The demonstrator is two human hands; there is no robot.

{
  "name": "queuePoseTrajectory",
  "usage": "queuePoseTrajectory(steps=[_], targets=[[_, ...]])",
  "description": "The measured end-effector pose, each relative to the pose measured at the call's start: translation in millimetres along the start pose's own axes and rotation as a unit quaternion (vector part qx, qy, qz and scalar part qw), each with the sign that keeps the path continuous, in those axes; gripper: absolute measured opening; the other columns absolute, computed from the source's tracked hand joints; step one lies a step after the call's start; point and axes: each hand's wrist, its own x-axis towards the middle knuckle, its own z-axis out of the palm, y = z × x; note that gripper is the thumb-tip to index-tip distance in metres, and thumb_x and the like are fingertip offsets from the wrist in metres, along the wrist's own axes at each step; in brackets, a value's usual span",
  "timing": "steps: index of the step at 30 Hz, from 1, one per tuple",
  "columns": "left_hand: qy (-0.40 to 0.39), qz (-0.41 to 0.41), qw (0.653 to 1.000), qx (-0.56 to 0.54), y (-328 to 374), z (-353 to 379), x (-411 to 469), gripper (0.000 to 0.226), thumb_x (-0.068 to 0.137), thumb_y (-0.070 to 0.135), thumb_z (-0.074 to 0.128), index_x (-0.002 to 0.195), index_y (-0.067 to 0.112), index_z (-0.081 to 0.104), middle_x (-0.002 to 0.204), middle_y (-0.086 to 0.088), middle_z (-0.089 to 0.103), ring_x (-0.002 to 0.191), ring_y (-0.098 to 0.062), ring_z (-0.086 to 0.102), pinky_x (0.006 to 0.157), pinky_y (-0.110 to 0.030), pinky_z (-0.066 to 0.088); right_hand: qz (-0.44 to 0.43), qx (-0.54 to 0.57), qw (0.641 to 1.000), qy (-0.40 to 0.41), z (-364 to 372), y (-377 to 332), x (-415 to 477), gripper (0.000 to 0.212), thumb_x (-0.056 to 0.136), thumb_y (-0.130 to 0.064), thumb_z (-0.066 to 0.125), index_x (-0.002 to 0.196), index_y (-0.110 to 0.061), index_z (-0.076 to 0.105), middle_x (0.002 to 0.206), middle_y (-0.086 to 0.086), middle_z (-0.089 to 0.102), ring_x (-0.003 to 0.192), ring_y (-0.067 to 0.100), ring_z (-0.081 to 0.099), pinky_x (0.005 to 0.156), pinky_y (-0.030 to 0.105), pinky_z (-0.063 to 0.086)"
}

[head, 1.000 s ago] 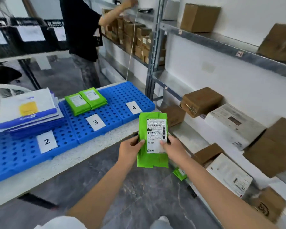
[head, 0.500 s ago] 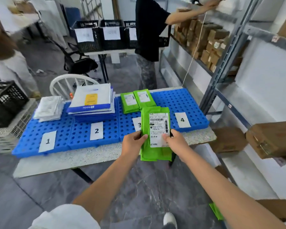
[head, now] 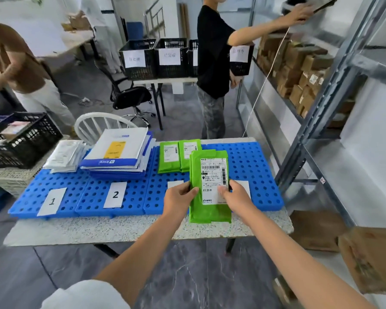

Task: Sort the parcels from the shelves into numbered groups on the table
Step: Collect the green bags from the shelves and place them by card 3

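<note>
While the green parcel (head: 206, 210) is held upright above the near right part of the table (head: 120, 230), both hands pinch it by its side edges. The left hand (head: 178, 200) has its thumb on the green front at the left edge. The right hand (head: 234, 197) has its thumb on the lower part of the white shipping label; the fingers of both lie behind, out of sight.

Blue perforated panels (head: 254, 166) cover the table. Cards "1" (head: 52, 201) and "2" (head: 115, 194) lie at the near left; two further cards are partly hidden behind the hands, numbers not legible. Two green parcels (head: 168, 157) lie side by side just beyond the held one. A stack of white and blue mailers (head: 118, 156) sits behind card "2", and small white packets (head: 64, 156) behind card "1". A metal shelf rack (head: 321, 108) stands right.
</note>
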Motion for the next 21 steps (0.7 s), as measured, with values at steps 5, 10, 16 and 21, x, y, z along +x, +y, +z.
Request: queuePoseTrajectory(steps=[5,10,16,21], targets=[[0.027,-0.010,1.000,0.010,6,12,19,0.025,0.087,0.017,0.070,0.112,0.012,0.071,0.082,0.015,0.069,0.087,-0.008,0.066,0.075,-0.020,0.052,-0.002,-0.017,1.000,-0.026,-6,1,26,0.029,0.101,-0.030,0.043,0.125,-0.016,0.053,0.118,0.000,0.060,0.099,0.016,0.056,0.077,0.030,0.044],[0.029,-0.020,0.999,0.003,6,21,48,0.022,0.089,0.019,0.068,0.110,0.016,0.072,0.081,0.014,0.071,0.088,-0.012,0.067,0.087,-0.032,0.054,0.013,-0.008,0.999,-0.036,-6,0,56,0.027,0.102,-0.029,0.043,0.121,-0.015,0.054,0.113,0.000,0.060,0.094,0.015,0.055,0.073,0.028,0.042],[0.050,-0.049,0.998,-0.002,5,18,97,0.050,0.087,0.026,0.070,0.133,0.009,0.056,0.124,-0.001,0.065,0.111,-0.020,0.063,0.098,-0.040,0.051,0.038,-0.044,0.997,-0.048,9,-13,105,0.036,0.100,-0.035,0.044,0.124,-0.010,0.051,0.123,0.005,0.058,0.105,0.022,0.056,0.078,0.029,0.039],[0.058,-0.065,0.996,-0.027,-2,-1,146,0.051,0.088,0.026,0.069,0.133,0.005,0.056,0.105,0.004,0.067,0.101,-0.013,0.059,0.086,-0.024,0.044,0.036,-0.063,0.996,-0.049,34,-37,153,0.027,0.100,-0.025,0.048,0.118,-0.006,0.053,0.120,0.002,0.059,0.101,0.020,0.055,0.082,0.030,0.042]])
